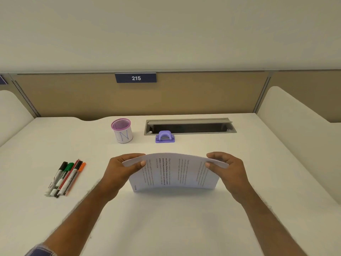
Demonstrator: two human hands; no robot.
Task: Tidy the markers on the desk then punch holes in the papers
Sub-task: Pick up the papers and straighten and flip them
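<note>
Two hands hold the papers [173,172] upright on the white surface [184,228], the left hand [122,169] pinching the left end, the right hand [224,168] the right, the stack bowed toward the far side. Squeezed unevenly, sheets could slip out of line and holes would land crooked. Markers [64,179] lie loose at left, outside the far pen cup [122,130]; beside it the purple hole punch [164,137] waits.

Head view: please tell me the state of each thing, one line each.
papers: held upright, bowed
left hand: grips papers' left edge
right hand: grips papers' right edge
markers: lying bunched on desk
pen cup: upright, looks empty
hole punch: untouched
cable hatch: open
</note>
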